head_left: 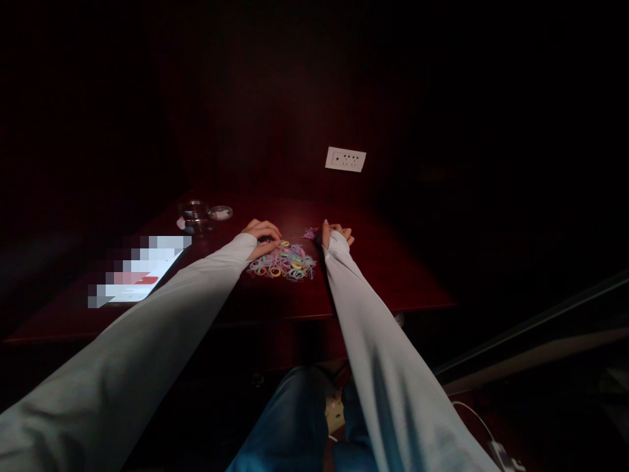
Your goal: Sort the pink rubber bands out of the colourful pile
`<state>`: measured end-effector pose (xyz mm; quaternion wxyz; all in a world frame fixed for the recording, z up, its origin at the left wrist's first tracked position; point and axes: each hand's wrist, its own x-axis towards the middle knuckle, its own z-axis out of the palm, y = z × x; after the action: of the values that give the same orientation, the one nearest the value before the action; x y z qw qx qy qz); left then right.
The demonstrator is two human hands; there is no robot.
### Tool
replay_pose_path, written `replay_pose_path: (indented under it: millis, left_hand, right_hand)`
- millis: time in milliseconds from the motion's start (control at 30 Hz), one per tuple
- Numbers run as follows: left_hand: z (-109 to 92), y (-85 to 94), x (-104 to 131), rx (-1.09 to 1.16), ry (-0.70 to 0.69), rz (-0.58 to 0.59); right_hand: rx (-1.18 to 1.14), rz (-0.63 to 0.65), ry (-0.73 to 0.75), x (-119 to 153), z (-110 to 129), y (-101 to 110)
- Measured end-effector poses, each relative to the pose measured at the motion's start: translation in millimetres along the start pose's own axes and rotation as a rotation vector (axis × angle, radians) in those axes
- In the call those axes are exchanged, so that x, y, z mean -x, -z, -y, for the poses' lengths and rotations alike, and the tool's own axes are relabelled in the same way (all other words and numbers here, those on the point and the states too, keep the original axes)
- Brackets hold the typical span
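Note:
A loose pile of small colourful elastic hair bands [287, 263] lies on the dark red table, mixed in purple, green, pink and yellow. My left hand [262, 233] rests at the pile's upper left edge, with thumb and fingers apart and curved over the bands. Right of the pile is my right hand [338, 235], its thumb raised and its fingers loosely bent and apart; I see nothing held in it. Just left of that hand sits a small separate heap of purple bands [310, 233].
At the back left stand a clear jar [194, 211] and a round clear lid [221, 213] with something white in it. A lit tablet or phone screen [152, 272], partly pixelated, lies left of my left arm. A white wall socket [345, 159] is behind the dark table [393, 275].

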<state>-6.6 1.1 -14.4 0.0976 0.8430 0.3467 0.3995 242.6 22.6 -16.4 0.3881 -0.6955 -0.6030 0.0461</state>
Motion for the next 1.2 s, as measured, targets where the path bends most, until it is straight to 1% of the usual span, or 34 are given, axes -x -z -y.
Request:
replay_pose_path:
  millis: [67, 133, 267, 400, 533, 667, 933, 1200]
  left_hand:
    - [0.9, -0.1, 0.1, 0.001, 0.003, 0.007]
    - [1.9, -0.2, 0.2, 0.002, 0.004, 0.013]
    - [2.6, -0.1, 0.1, -0.011, 0.004, 0.021]
    - [2.2, 0.7, -0.2, -0.037, 0.014, 0.043]
    - [2.0, 1.8, -0.1, -0.046, 0.016, 0.058]
    - [1.4, 2.2, 0.2, -0.048, 0.015, 0.056]
    - [1.2, 3.7, -1.0, -0.053, 0.015, 0.047]
    - [-2.4, 6.5, -2.9, -0.058, -0.013, 0.049]
  right_hand:
    - [-0.033, 0.062, -0.02, 1.9, 2.4, 3.3]
    - [-0.053, 0.084, -0.041, 3.8, 5.0, 6.4]
    - [-0.068, 0.064, -0.039, 4.9, 7.1, 7.4]
    - [-0.058, 0.027, -0.081, 2.8, 7.6, 5.4]
    - [-0.054, 0.038, -0.1, 2.3, 10.3, 7.0]
    - [-0.071, 0.043, -0.088, 2.5, 11.6, 7.9]
    - [-0.081, 0.024, -0.084, 0.5, 4.5, 2.9]
    - [-0.076, 0.021, -0.06, 0.0, 3.2, 1.5]
